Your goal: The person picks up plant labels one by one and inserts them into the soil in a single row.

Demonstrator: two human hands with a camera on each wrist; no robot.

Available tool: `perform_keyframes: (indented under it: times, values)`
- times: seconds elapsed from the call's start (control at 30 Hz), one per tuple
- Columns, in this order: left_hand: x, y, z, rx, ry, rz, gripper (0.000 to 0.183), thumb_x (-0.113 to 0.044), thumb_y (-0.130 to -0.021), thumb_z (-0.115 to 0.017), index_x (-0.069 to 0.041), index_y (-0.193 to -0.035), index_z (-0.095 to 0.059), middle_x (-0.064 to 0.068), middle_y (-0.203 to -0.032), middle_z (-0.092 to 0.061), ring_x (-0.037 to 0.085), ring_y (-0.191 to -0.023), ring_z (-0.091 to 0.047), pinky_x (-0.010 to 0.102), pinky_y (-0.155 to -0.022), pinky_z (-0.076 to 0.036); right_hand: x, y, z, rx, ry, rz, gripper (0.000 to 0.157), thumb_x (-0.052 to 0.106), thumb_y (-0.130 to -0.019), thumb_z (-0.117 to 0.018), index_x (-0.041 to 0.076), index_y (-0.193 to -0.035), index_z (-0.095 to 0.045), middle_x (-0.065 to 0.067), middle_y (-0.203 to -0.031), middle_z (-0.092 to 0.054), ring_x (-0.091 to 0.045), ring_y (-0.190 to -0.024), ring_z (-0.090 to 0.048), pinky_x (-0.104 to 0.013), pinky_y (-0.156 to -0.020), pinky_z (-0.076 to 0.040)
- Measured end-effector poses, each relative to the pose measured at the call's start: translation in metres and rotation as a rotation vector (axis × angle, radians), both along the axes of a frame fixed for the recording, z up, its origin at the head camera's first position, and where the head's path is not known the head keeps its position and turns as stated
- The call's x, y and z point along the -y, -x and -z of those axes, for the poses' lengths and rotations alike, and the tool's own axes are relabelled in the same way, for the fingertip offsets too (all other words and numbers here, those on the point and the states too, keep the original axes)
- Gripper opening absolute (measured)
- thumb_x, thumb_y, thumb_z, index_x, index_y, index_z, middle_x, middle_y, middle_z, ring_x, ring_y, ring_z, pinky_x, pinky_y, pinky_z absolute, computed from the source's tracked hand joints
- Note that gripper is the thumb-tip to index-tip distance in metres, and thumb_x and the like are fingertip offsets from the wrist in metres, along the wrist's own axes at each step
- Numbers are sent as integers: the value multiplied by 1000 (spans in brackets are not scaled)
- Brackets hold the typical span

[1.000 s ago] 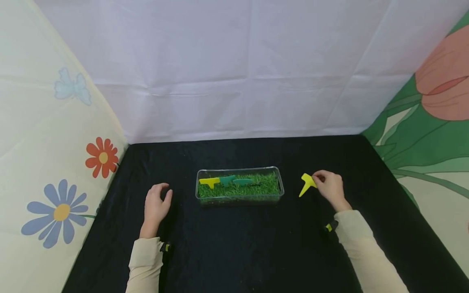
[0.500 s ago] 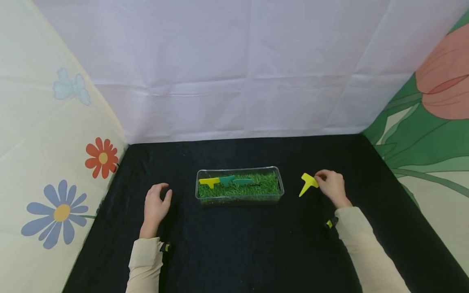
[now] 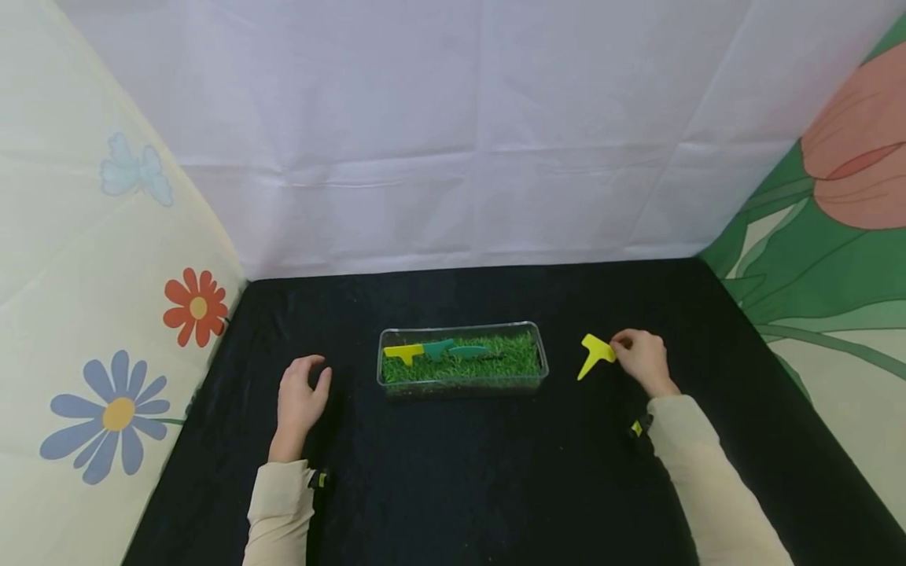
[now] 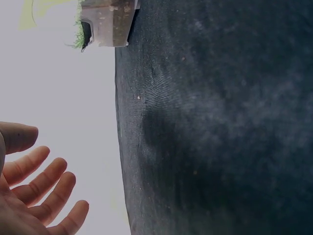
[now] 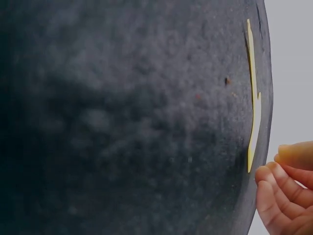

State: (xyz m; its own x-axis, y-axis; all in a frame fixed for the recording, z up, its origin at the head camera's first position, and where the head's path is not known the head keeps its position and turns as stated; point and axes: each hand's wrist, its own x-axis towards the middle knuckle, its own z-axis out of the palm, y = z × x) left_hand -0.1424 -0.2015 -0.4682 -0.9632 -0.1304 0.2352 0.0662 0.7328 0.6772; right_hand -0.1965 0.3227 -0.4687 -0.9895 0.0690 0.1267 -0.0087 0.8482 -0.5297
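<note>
A yellow T-shaped plant label (image 3: pixel 597 351) lies flat on the black cloth, seen nearly edge-on in the right wrist view. My right hand (image 3: pixel 641 359) is just to its right, thumb and index close together and the other fingers loosely curled. In the right wrist view, a small gap separates those fingertips (image 5: pixel 279 157) from the label (image 5: pixel 253 103), and nothing shows between them. Left of the clear plastic box of grass (image 3: pixel 463 383), my left hand (image 3: pixel 300 397) hovers with relaxed, slightly bent fingers and holds nothing. Another yellow label (image 3: pixel 403 353) rests on the grass beside teal labels (image 3: pixel 469 351).
Black cloth (image 3: pixel 453 472) covers the table, with the grass box standing between the two hands. A white sheet (image 3: pixel 467 157) hangs behind the table. Flower-printed panels (image 3: pixel 106 259) rise at the left and right sides.
My right hand has let go of the yellow plant label and shifted slightly right, leaving the label on the cloth. The left hand has stayed put.
</note>
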Motion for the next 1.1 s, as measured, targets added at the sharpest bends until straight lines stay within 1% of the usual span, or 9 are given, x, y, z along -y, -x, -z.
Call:
perform_keyframes:
  times: [0.2, 0.33, 0.57, 0.67, 0.9, 1.1]
  values:
    - [1, -2, -1, 1, 1, -1, 27, -10, -89, -56, 5, -110, -55, 23, -112, -53, 35, -102, -48, 49, -89, -38, -3, 2, 1, 1, -10, -1, 18, 6, -87, -55, -9, -90, -64, -25, -84, -62, -32, -68, -56, -44, -58, -46]
    - [1, -2, -1, 1, 6, -3, 26, -10, -89, -56, 5, -110, -55, 23, -111, -54, 35, -102, -49, 49, -89, -38, -4, 3, 0, 27, -9, -10, 18, 6, -86, -55, -10, -90, -64, -25, -84, -62, -31, -67, -57, -44, -58, -46]
    - [1, -3, 0, -15, 8, 2, 25, -10, -88, -56, 5, -109, -55, 23, -110, -54, 35, -101, -49, 50, -88, -39, -5, 4, -2, 170, -5, -40, 22, 7, -84, -56, -11, -92, -63, -26, -88, -61, -33, -72, -56, -44, -62, -47]
    - [2, -4, 1, -9, 6, 1, 26, -10, -89, -56, 5, -109, -55, 23, -110, -54, 35, -100, -49, 50, -88, -39, -5, 4, -3, 203, -5, -47, 23, 8, -83, -56, -12, -93, -63, -27, -89, -61, -34, -74, -56, -44, -63, -47]
    - [2, -4, 0, 17, 4, -6, 26, -11, -89, -55, 5, -110, -54, 23, -112, -53, 34, -102, -48, 49, -89, -38, -4, 3, -4, 234, 2, -46, 25, 9, -82, -58, -12, -95, -62, -27, -90, -61, -34, -74, -57, -44, -64, -47]
    - [2, -5, -1, 7, 3, -9, 26, -10, -89, -56, 5, -110, -55, 23, -111, -54, 34, -101, -49, 49, -88, -39, -4, 2, -6, 243, 5, -44, 26, 10, -82, -62, -13, -95, -61, -26, -89, -61, -32, -73, -57, -43, -63, -48]
